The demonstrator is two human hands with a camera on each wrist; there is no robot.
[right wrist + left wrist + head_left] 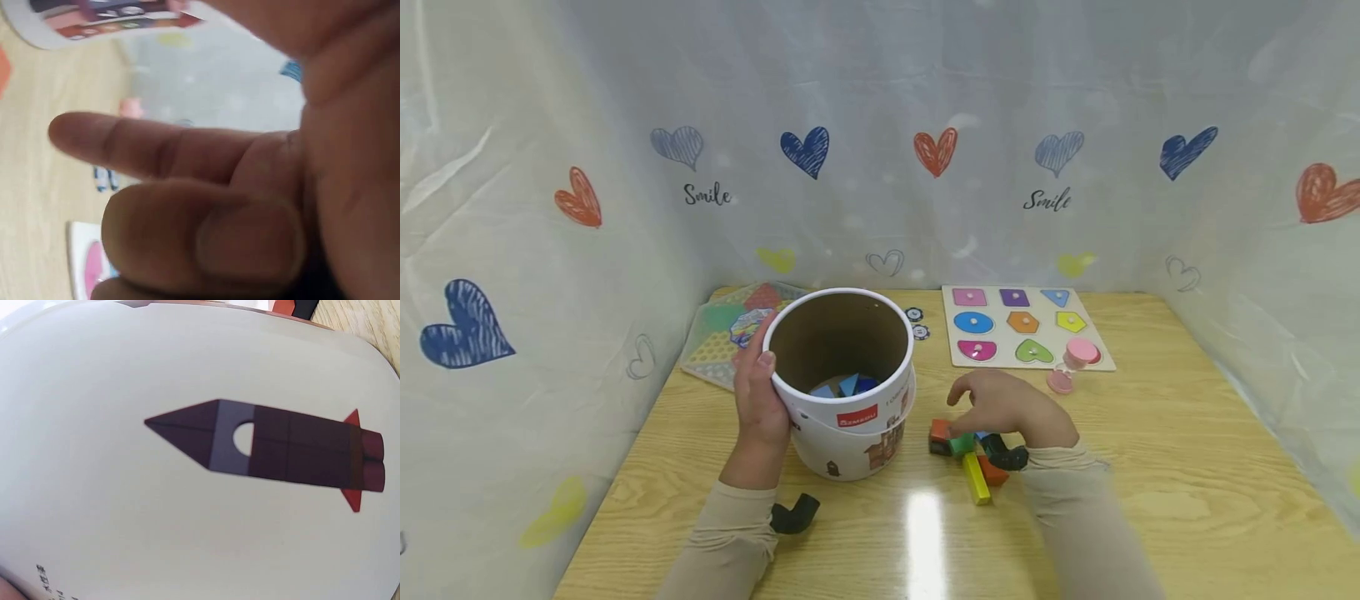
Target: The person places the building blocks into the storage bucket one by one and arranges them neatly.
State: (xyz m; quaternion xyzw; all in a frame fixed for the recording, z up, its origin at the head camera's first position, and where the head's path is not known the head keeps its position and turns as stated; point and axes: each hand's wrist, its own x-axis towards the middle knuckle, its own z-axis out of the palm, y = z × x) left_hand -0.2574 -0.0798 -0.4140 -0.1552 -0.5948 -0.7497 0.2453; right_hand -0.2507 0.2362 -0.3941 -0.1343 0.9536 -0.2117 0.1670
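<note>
A white bucket (850, 442) with printed pictures stands upright on the table, several blue blocks (848, 385) showing inside. My left hand (758, 400) holds the bucket by its left side, thumb at the rim. The left wrist view is filled by the bucket's wall with a printed rocket (287, 447). Just above a small group of blocks hovers my right hand (1011, 406), index finger extended and other fingers bent, with nothing seen in its grasp. Under it lie a red block (939, 437), a green block (961, 444), a yellow block (976, 479) and an orange-red block (992, 471); the hand partly covers a blue one.
Behind the right hand lies a shape puzzle board (992, 340), with a pink hourglass-shaped toy (1078, 354) at its corner. Two small dark round pieces (920, 332) sit beside the bucket. A coloured patterned board (715, 333) lies at back left. Printed sheets enclose the table.
</note>
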